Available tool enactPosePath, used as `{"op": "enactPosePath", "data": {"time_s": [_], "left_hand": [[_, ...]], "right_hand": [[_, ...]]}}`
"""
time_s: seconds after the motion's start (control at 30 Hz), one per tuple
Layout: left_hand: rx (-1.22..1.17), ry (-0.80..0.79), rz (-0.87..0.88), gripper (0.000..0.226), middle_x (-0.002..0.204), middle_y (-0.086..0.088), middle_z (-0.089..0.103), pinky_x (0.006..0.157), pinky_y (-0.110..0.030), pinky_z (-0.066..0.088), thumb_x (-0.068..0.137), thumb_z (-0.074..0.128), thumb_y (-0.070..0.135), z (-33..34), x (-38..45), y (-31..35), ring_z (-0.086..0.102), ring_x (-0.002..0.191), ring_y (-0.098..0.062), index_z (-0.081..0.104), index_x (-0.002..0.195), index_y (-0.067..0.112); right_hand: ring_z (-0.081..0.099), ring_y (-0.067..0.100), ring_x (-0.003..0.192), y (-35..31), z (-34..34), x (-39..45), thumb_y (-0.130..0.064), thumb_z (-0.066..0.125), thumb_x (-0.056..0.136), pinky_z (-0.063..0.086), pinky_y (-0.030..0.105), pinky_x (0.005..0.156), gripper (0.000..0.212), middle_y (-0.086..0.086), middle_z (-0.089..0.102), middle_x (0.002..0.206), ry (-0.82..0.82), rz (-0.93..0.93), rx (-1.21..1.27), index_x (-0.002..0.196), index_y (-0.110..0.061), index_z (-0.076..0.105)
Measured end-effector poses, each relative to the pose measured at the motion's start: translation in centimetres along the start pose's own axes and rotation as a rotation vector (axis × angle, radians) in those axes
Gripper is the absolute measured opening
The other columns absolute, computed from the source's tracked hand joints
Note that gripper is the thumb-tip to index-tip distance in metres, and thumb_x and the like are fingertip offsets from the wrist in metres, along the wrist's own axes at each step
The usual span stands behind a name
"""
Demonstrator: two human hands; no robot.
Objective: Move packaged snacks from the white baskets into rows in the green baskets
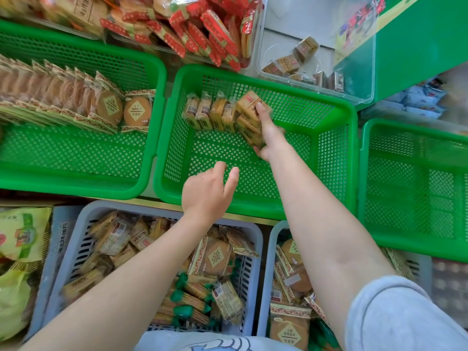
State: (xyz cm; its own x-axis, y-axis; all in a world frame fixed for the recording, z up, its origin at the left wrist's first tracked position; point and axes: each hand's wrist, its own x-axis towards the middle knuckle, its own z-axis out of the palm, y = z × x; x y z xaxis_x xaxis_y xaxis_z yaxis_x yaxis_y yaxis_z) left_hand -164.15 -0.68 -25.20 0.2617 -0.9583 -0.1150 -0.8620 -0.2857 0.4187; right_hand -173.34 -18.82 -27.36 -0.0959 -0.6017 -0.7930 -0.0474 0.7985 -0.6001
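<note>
The middle green basket (329, 158) holds a short row of brown cracker packs (207, 112) standing at its far left. My right hand (268, 133) grips a stack of the same cracker packs (249, 115) right beside that row, fingers over the top pack. My left hand (207, 191) hovers above the basket's near wall with relaxed fingers and holds nothing. Below, one white basket (83, 224) is full of mixed snack packs, and a second white basket (272, 249) holds round-biscuit packs.
The left green basket (76, 158) carries a long row of round-biscuit packs (109, 107). Another green basket (415, 188) stands at the right. Red snack packs (197, 34) and a clear bin (316, 67) line the back. A yellow-green bag (22, 234) lies at left.
</note>
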Motion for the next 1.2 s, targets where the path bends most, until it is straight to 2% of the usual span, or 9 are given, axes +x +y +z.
{"op": "enactPosePath", "data": {"time_s": [0.17, 0.23, 0.33, 0.67, 0.8, 0.93, 1.03, 1.13, 1.2], "left_hand": [[0.006, 0.017, 0.015, 0.061, 0.052, 0.001, 0.051, 0.039, -0.025, 0.017, 0.100, 0.016, 0.052, 0.2, 0.0, 0.0, 0.042, 0.039, -0.023, 0.061, 0.092, 0.011], [0.001, 0.029, 0.013, 0.060, 0.051, 0.000, 0.051, 0.040, -0.025, 0.018, 0.101, 0.018, 0.051, 0.4, -0.1, -0.1, 0.043, 0.039, -0.024, 0.061, 0.089, 0.010], [0.003, 0.037, 0.012, 0.058, 0.050, 0.000, 0.049, 0.041, -0.025, 0.015, 0.100, 0.020, 0.049, 0.6, -0.5, -0.2, 0.042, 0.038, -0.024, 0.061, 0.085, 0.010], [-0.001, 0.071, 0.029, 0.051, 0.052, 0.004, 0.040, 0.044, -0.024, 0.004, 0.100, 0.024, 0.046, 1.0, -0.4, -0.4, 0.028, 0.039, -0.023, 0.057, 0.080, 0.012], [-0.034, 0.105, 0.041, 0.046, 0.051, 0.006, 0.037, 0.044, -0.022, 0.004, 0.101, 0.027, 0.041, 0.9, -0.3, -0.6, 0.027, 0.039, -0.022, 0.054, 0.076, 0.013], [-0.026, 0.087, 0.062, 0.047, 0.052, 0.005, 0.039, 0.043, -0.023, 0.005, 0.103, 0.026, 0.041, 1.1, -0.3, -0.7, 0.029, 0.038, -0.022, 0.053, 0.075, 0.014], [-0.008, 0.083, 0.067, 0.048, 0.053, 0.004, 0.039, 0.043, -0.025, 0.004, 0.103, 0.025, 0.042, 1.3, -0.4, -0.9, 0.029, 0.039, -0.022, 0.052, 0.074, 0.015], [-0.029, 0.089, 0.053, 0.046, 0.052, 0.005, 0.038, 0.042, -0.025, 0.004, 0.102, 0.025, 0.042, 1.0, -0.2, -0.7, 0.030, 0.038, -0.023, 0.048, 0.073, 0.016], [-0.032, 0.088, 0.050, 0.048, 0.052, 0.003, 0.042, 0.042, -0.025, 0.007, 0.102, 0.022, 0.044, 1.1, -0.2, -0.7, 0.034, 0.039, -0.023, 0.049, 0.075, 0.016]], "right_hand": [[0.065, 0.023, 0.106, 0.8, -0.2, 2.1, -0.085, 0.076, 0.028, 0.041, 0.036, 0.066, 0.147, 0.008, 0.067, 0.125, -0.032, 0.009, -0.029, 0.153, -0.019, 0.032], [0.066, 0.024, 0.103, 0.7, 0.0, 1.0, -0.081, 0.078, 0.033, 0.042, 0.035, 0.063, 0.135, 0.009, 0.067, 0.123, -0.020, -0.027, 0.014, 0.147, -0.020, 0.039], [0.069, 0.023, 0.098, 0.5, 0.1, 0.1, -0.072, 0.080, 0.059, 0.048, 0.031, 0.062, 0.102, 0.010, 0.069, 0.118, -0.029, -0.092, 0.112, 0.137, -0.016, 0.044], [0.069, 0.024, 0.101, 0.9, 0.7, -0.1, -0.076, 0.077, 0.035, 0.053, 0.035, 0.068, 0.120, 0.009, 0.070, 0.117, -0.005, -0.136, 0.201, 0.135, -0.018, 0.045], [0.069, 0.022, 0.101, 0.2, 1.0, 0.3, -0.084, 0.072, 0.033, 0.051, 0.032, 0.064, 0.126, 0.007, 0.070, 0.119, -0.038, -0.074, 0.152, 0.139, -0.022, 0.047], [0.061, 0.030, 0.109, 0.2, 1.2, 0.3, -0.086, 0.070, 0.027, 0.044, 0.048, 0.067, 0.124, 0.007, 0.066, 0.127, -0.091, 0.012, 0.120, 0.135, -0.028, 0.052], [0.059, 0.033, 0.112, 0.3, 1.2, -0.3, -0.075, 0.076, 0.044, 0.047, 0.052, 0.066, 0.102, 0.011, 0.066, 0.128, -0.145, -0.020, 0.184, 0.131, -0.024, 0.057], [0.060, 0.029, 0.113, 0.2, 0.3, -0.7, -0.069, 0.069, 0.072, 0.048, 0.048, 0.078, 0.074, 0.010, 0.070, 0.121, -0.183, -0.045, 0.204, 0.127, -0.021, 0.063], [0.060, 0.025, 0.111, -0.1, -0.8, -0.9, -0.069, 0.063, 0.076, 0.046, 0.043, 0.085, 0.067, 0.007, 0.072, 0.117, -0.187, -0.040, 0.161, 0.123, -0.020, 0.066]]}}
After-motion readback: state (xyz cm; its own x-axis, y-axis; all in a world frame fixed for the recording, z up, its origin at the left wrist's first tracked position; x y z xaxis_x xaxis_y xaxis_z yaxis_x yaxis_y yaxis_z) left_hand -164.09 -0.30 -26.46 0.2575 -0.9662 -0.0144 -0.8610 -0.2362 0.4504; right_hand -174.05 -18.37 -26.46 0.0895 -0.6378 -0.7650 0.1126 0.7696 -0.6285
